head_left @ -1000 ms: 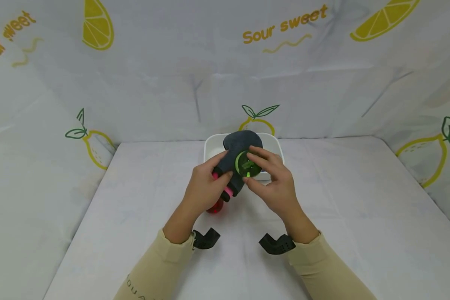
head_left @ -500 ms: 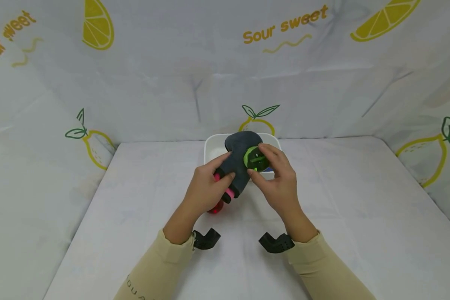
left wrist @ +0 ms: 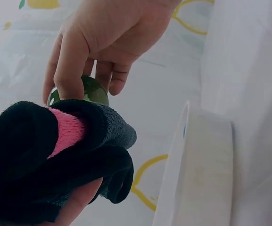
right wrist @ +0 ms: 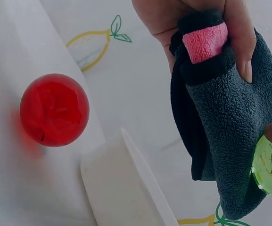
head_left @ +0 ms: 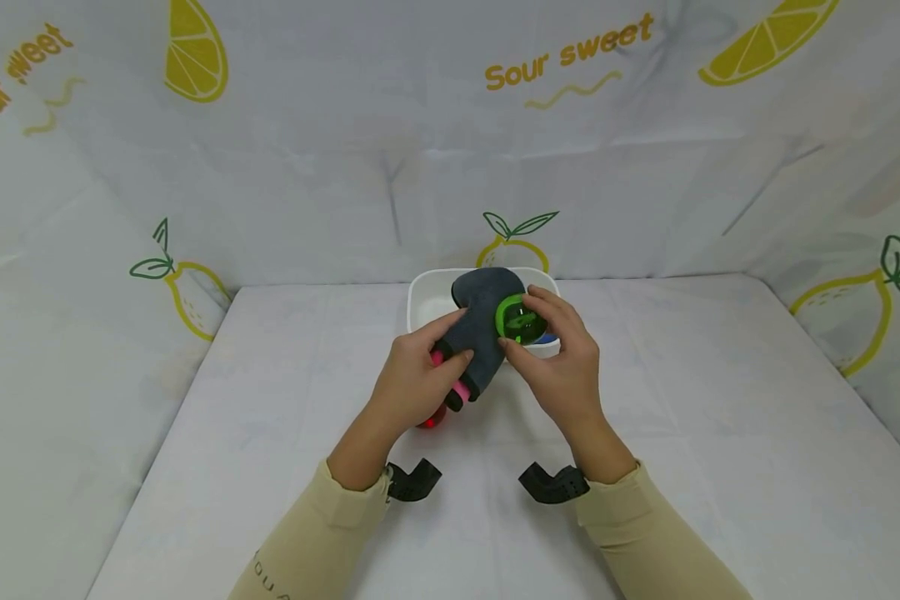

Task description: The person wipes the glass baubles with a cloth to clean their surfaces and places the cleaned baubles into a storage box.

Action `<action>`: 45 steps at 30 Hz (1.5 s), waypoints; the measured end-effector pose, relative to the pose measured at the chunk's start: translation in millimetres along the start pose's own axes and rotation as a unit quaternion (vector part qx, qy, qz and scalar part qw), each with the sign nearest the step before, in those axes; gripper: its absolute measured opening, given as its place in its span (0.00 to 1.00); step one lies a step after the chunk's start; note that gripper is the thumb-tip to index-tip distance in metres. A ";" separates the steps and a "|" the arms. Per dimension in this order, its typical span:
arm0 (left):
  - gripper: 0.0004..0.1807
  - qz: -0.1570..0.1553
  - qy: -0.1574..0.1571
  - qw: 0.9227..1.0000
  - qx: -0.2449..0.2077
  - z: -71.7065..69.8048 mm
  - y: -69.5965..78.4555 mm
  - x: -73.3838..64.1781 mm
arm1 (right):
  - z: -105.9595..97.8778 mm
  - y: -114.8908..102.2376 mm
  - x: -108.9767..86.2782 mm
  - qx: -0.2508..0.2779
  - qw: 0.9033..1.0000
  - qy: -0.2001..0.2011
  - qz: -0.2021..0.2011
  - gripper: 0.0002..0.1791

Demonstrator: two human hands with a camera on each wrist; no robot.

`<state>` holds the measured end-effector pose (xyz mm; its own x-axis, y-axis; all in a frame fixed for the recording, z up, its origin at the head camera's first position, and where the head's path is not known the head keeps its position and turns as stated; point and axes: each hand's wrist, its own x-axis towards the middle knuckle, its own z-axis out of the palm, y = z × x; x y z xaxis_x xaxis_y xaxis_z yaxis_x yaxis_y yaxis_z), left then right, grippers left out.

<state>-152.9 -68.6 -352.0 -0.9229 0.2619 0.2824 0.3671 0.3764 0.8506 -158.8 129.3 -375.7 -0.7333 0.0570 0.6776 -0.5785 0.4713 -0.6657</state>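
A folded dark grey fleecy cloth [head_left: 480,325] with black edging and a pink layer is held up over the front of the tray. My left hand [head_left: 412,379] grips its lower left end, thumb on top. Against the cloth's right side sits a see-through green ball [head_left: 523,323], which my right hand [head_left: 566,367] holds between thumb and fingers. The right wrist view shows the ball's pale green face [right wrist: 270,167] touching the cloth [right wrist: 225,117]. A see-through red ball [right wrist: 54,109] lies on the table, partly hidden by my left hand in the head view.
Behind the cloth stands a white tray [head_left: 422,302]; something blue [head_left: 546,339] shows inside it, mostly hidden. A white cloth [head_left: 690,400] covers the table. Behind it hangs a lemon-printed backdrop [head_left: 307,183].
My right hand and the green ball have shifted to the right along the cloth, and the ball has turned a little. The cloth and left hand have moved slightly right.
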 end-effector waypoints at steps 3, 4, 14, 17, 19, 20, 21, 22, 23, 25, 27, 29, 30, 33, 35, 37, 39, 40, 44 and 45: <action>0.27 -0.001 0.000 1.000 -0.002 0.0 0.1 -0.2 | -0.1 -1.2 -0.8 -0.009 1.000 -0.008 -0.006 0.30; 0.27 -0.002 0.000 1.000 -0.001 0.0 0.1 -0.1 | -0.1 -1.3 -1.1 -0.009 1.000 -0.009 -0.007 0.30; 0.26 0.003 0.009 1.000 0.003 0.6 -0.5 0.8 | -0.4 -4.4 -2.4 0.058 0.998 -0.020 -0.001 0.37; 0.27 -0.003 0.006 1.000 0.006 1.9 -1.5 1.3 | -0.8 -6.6 -3.5 0.087 0.996 -0.030 -0.003 0.38; 0.27 -0.007 0.002 1.000 0.008 2.9 -1.9 1.5 | -1.1 -8.1 -4.0 0.107 0.994 -0.034 -0.005 0.38; 0.27 -0.008 0.000 1.000 0.010 3.5 -2.2 1.7 | -1.3 -8.4 -4.3 0.117 0.992 -0.035 -0.007 0.39; 0.27 -0.009 -0.001 1.000 0.013 3.9 -2.5 1.8 | -1.3 -8.7 -4.6 0.126 0.991 -0.037 -0.009 0.39; 0.27 -0.010 -0.002 1.000 0.016 4.3 -2.8 1.8 | -1.4 -9.3 -4.7 0.136 0.990 -0.038 -0.012 0.39; 0.28 -0.011 -0.002 1.000 0.017 4.5 -3.0 1.9 | -1.6 -9.7 -4.7 0.145 0.989 -0.040 -0.015 0.39; 0.28 -0.012 -0.002 1.000 0.019 4.7 -3.1 2.1 | -1.7 -10.8 -4.8 0.156 0.987 -0.043 -0.020 0.39; 0.28 -0.014 -0.001 1.000 0.022 4.6 -3.1 2.1 | -1.6 -11.7 -4.7 0.163 0.985 -0.047 -0.024 0.39; 0.28 -0.014 0.000 1.000 0.024 4.4 -3.0 2.1 | -1.4 -12.1 -4.8 0.161 0.985 -0.051 -0.027 0.39; 0.28 -0.012 0.001 1.000 0.026 4.2 -3.0 2.2 | -1.1 -12.2 -4.8 0.158 0.986 -0.053 -0.027 0.38; 0.28 -0.003 0.008 0.999 0.037 3.9 -3.2 2.3 | 0.2 -11.2 -4.8 0.138 0.988 -0.056 -0.032 0.37; 0.27 0.003 0.011 0.999 0.043 3.7 -3.2 2.2 | 1.4 -9.5 -4.7 0.118 0.991 -0.055 -0.036 0.36; 0.27 0.006 0.013 0.999 0.047 3.6 -3.2 2.0 | 2.6 -7.7 -4.6 0.095 0.993 -0.050 -0.037 0.35; 0.27 0.008 0.014 0.999 0.049 3.5 -3.2 1.7 | 3.3 -5.6 -4.4 0.071 0.996 -0.044 -0.037 0.35; 0.27 0.009 0.015 0.999 0.049 3.5 -3.2 1.5 | 3.6 -4.9 -4.2 0.060 0.997 -0.041 -0.036 0.34; 0.26 0.012 0.013 0.999 0.046 3.4 -3.5 0.9 | 3.3 -3.0 -3.8 0.009 0.999 -0.031 -0.024 0.33; 0.26 0.013 0.012 0.999 0.044 3.4 -3.7 0.9 | 3.2 -2.8 -3.9 -0.001 0.999 -0.029 -0.021 0.33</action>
<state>-154.7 -66.7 -356.4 -0.9154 0.2513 0.3145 0.3979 0.4464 0.8015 -155.5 124.9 -377.5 -0.7283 -0.0145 0.6851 -0.6083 0.4741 -0.6365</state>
